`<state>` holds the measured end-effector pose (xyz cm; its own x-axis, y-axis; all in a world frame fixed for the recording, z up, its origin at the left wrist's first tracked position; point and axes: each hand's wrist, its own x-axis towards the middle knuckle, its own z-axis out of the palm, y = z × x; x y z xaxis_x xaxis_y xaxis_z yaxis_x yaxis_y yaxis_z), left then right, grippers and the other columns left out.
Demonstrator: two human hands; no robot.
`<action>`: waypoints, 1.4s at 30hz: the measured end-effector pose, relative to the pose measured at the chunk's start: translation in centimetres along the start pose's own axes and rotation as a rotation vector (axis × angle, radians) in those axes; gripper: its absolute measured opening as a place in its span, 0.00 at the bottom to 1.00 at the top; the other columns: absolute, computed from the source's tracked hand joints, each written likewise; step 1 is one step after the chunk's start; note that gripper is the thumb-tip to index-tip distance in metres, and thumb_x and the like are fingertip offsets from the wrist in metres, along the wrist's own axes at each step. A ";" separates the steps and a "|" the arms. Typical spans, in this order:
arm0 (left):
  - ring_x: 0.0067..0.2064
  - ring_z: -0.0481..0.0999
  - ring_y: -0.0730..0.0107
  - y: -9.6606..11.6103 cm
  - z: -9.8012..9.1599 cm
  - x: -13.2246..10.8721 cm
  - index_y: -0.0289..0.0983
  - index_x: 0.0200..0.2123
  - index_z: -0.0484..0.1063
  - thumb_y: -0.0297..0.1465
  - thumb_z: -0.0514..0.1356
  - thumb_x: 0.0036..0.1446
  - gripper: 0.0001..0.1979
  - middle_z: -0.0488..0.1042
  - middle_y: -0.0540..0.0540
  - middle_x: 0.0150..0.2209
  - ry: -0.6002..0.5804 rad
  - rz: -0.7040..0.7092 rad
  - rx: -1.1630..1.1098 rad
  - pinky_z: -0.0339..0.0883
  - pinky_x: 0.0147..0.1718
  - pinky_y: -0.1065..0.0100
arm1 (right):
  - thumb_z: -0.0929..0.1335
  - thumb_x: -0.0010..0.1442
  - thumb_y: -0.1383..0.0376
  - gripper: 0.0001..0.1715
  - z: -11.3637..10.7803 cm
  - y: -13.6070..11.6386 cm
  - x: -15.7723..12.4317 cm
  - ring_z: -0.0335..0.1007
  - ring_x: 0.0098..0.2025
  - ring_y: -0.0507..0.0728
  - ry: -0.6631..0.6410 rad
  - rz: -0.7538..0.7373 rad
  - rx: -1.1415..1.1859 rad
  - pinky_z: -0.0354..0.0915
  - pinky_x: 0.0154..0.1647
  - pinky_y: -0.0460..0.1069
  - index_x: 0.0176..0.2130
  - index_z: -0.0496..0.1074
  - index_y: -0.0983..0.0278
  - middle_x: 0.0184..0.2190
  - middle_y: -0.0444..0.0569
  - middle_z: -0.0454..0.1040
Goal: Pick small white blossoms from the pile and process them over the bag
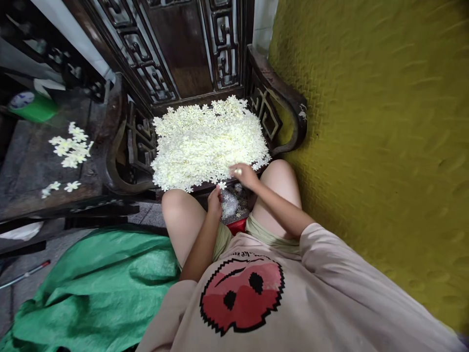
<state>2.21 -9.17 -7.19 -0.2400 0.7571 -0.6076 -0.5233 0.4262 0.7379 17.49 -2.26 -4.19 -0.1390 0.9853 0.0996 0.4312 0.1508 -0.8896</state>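
Note:
A thick heap of small white flowers covers the seat of a dark carved wooden chair before me. My left hand, between my knees at the near edge of the seat, pinches one white flower at its fingertips. Just right of it, at the heap's near right side, my right hand has its fingers curled, slightly blurred. A small pale piece, seemingly a flower, shows at those fingers; its shape is partly hidden.
Loose flowers lie on a dark wooden table at left, near a green round container. Green cloth spreads over the floor at lower left. A yellow textured surface rises on the right. Fallen flowers lie below the seat.

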 end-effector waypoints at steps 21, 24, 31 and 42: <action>0.19 0.57 0.81 0.3 0.5 -0.3 0.36 0.23 0.64 0.44 0.68 0.41 0.20 0.58 0.56 0.17 -0.019 -0.035 -0.033 0.47 0.20 0.73 | 0.67 0.57 0.62 0.10 2.4 -1.2 -3.6 0.69 0.36 0.56 0.046 0.006 0.017 0.63 0.43 0.51 0.28 0.75 0.63 0.31 0.49 0.74; 0.20 0.58 0.82 0.4 0.2 -0.3 0.36 0.22 0.64 0.43 0.68 0.40 0.20 0.59 0.55 0.18 -0.009 -0.001 0.002 0.48 0.20 0.73 | 0.66 0.57 0.60 0.11 0.3 0.0 -1.1 0.70 0.39 0.57 0.243 0.067 0.048 0.63 0.49 0.54 0.30 0.75 0.64 0.33 0.50 0.75; 0.19 0.57 0.83 0.2 0.0 -0.1 0.35 0.20 0.64 0.42 0.69 0.39 0.20 0.60 0.56 0.18 0.029 -0.030 0.034 0.48 0.19 0.75 | 0.68 0.55 0.62 0.12 -7.8 4.4 8.5 0.69 0.45 0.61 0.606 0.214 -0.048 0.60 0.53 0.58 0.37 0.74 0.68 0.39 0.56 0.74; 0.19 0.55 0.83 -0.2 0.3 -0.1 0.36 0.19 0.62 0.46 0.69 0.36 0.23 0.59 0.55 0.17 0.009 -0.011 0.037 0.46 0.18 0.73 | 0.69 0.56 0.57 0.13 1.8 -1.2 -3.6 0.71 0.41 0.58 -0.100 -0.015 -0.046 0.64 0.46 0.53 0.40 0.77 0.59 0.39 0.51 0.76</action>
<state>2.53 -9.19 -7.17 -0.2414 0.7479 -0.6183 -0.4956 0.4528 0.7412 15.89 -6.16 -4.22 -0.2328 0.9703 0.0660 0.4685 0.1714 -0.8667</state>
